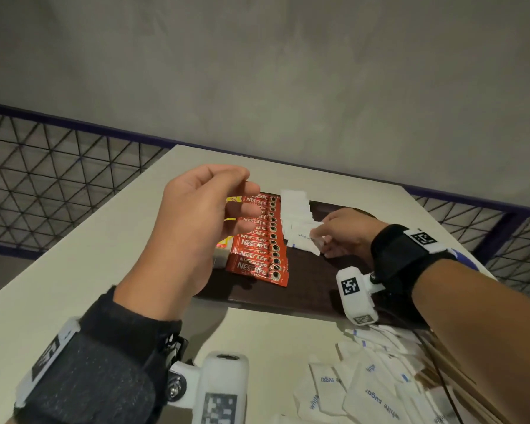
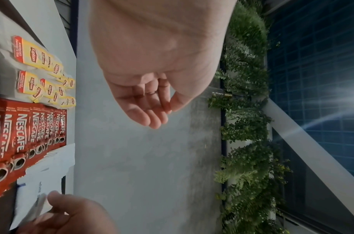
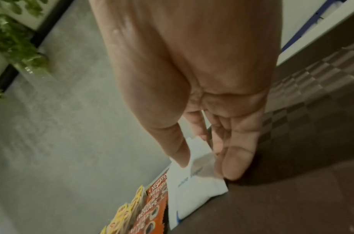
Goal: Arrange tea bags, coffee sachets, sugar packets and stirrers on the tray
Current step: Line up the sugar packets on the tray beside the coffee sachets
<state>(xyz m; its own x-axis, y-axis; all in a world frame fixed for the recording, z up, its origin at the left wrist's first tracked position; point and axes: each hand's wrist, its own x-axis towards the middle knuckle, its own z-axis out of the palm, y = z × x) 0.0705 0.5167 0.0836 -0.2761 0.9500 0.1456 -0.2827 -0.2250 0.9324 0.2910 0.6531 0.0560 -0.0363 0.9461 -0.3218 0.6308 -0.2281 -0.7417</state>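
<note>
Your desk [image 1: 74,255] is a pale off-white slab pushed against a grey plaster wall [image 1: 257,71]. A dark-framed wire mesh fence [image 1: 43,185] runs behind it on both sides. The left wrist view shows green foliage [image 2: 246,126] beside that wall.

A dark brown tray [image 1: 303,289] lies on the desk. On it, left to right: yellow tea bags [image 2: 41,71], an overlapping column of red coffee sachets [image 1: 257,240], then a column of white sugar packets [image 1: 297,215].

Your left hand [image 1: 196,234] hovers above the sachets, fingers loosely curled, holding nothing. Your right hand [image 1: 346,231] pinches one sugar packet [image 3: 196,178] at the near end of the white column.

More loose packets [image 1: 371,384] are heaped on the desk, near right, off the tray.
</note>
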